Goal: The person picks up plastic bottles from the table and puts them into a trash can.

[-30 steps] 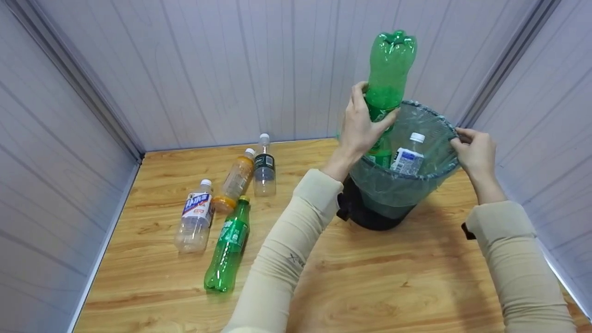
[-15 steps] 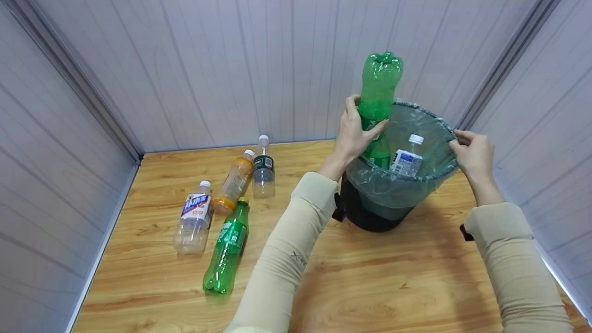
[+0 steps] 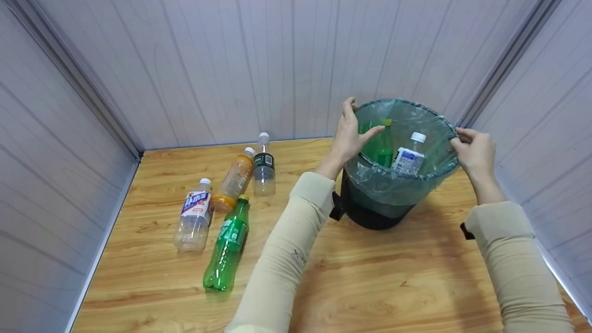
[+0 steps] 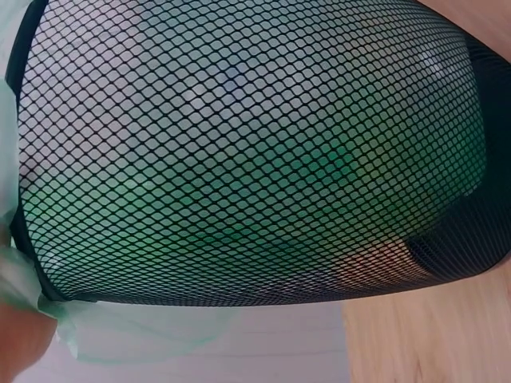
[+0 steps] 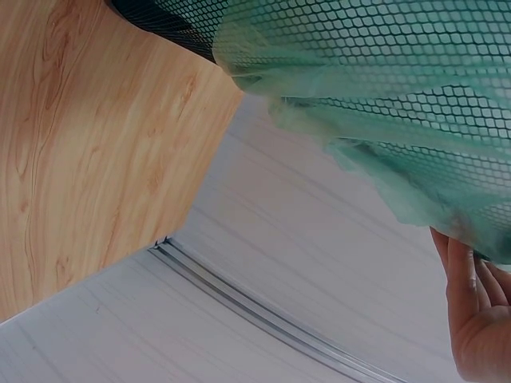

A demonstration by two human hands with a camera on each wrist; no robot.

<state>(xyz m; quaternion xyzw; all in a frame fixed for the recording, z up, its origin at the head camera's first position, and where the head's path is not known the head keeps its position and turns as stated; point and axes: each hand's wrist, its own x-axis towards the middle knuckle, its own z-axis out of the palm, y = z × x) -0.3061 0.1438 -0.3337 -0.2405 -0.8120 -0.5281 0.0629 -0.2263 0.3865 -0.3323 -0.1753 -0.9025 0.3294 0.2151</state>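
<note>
A black mesh trash bin [image 3: 377, 217] with a green plastic liner [image 3: 397, 190] folded over its rim stands tilted at the right. Inside it are green plastic bottles [image 3: 385, 150], one with a yellow cap, and a white-capped bottle [image 3: 409, 159] with a white and blue label. My left hand [image 3: 348, 138] is at the left rim, fingers outside and thumb stretched over the opening, holding no bottle. At the opposite side my right hand [image 3: 478, 155] pinches the lined rim. Through the mesh, green shapes [image 4: 160, 211] show blurred in the left wrist view.
Several empty bottles lie to the left on the wooden table [image 3: 152, 286]: a clear one with a white label [image 3: 195, 208], an orange-banded one [image 3: 235, 180], a dark-labelled clear one [image 3: 264, 169] and a green one [image 3: 226, 249]. Panel walls [image 3: 203, 69] enclose the back and sides.
The upside-down green bottle in my left hand has gone down into the bin and been let go. My left hand has lowered slightly leftward to the rim. The right hand stays put.
</note>
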